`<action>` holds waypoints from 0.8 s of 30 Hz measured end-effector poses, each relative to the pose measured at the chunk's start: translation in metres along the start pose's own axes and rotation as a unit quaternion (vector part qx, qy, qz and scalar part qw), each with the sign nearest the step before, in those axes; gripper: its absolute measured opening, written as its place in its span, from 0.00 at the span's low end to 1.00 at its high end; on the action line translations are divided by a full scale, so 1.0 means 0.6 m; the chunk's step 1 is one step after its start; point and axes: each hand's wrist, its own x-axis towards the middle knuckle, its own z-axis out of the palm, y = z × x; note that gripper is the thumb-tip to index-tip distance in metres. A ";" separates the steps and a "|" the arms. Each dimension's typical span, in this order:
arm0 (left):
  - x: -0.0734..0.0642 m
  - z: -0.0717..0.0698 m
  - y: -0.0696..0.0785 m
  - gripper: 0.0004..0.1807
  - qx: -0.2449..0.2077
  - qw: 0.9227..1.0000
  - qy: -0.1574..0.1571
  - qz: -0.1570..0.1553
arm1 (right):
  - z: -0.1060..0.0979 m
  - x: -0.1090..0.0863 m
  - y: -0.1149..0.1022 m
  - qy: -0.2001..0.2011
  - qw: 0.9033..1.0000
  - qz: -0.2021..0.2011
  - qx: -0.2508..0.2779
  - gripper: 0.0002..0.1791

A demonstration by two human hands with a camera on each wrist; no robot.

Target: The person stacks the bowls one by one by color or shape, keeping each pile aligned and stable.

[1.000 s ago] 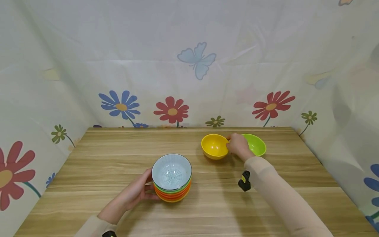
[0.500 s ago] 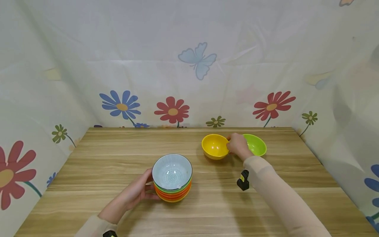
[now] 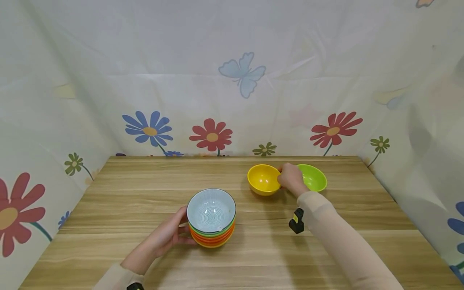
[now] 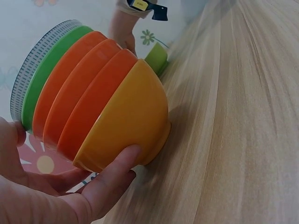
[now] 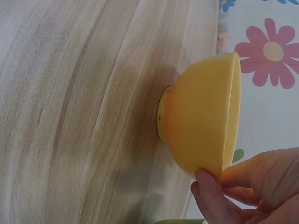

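Observation:
My left hand (image 3: 170, 233) rests against the left side of a stack of bowls (image 3: 212, 238), its fingers spread along the wall. In the left wrist view, a pale blue patterned bowl (image 4: 30, 70) tops the stack. Below it come a green bowl (image 4: 51, 72), three orange bowls (image 4: 86, 91) and a yellow-orange bowl (image 4: 133, 116) at the base. Farther back, my right hand (image 3: 291, 177) pinches the rim of an upright yellow bowl (image 3: 263, 180) between thumb and fingers. The bowl's foot (image 5: 162, 114) is at the tabletop.
Just right of the right hand stands a lime green bowl (image 3: 314, 178), partly hidden by that hand. The wooden table (image 3: 152, 177) meets a flower-printed cloth (image 3: 174, 92) at the back and both sides.

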 end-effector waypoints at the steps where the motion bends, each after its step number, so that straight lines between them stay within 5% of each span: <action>1: 0.000 0.000 0.000 0.38 0.000 1.000 0.002 -0.001 | 0.000 0.000 0.000 0.000 1.000 0.000 0.000 0.19; 24: 0.000 -0.001 -0.003 0.39 0.000 1.000 0.010 0.000 | 0.005 0.005 0.002 0.013 1.000 0.012 -0.008 0.20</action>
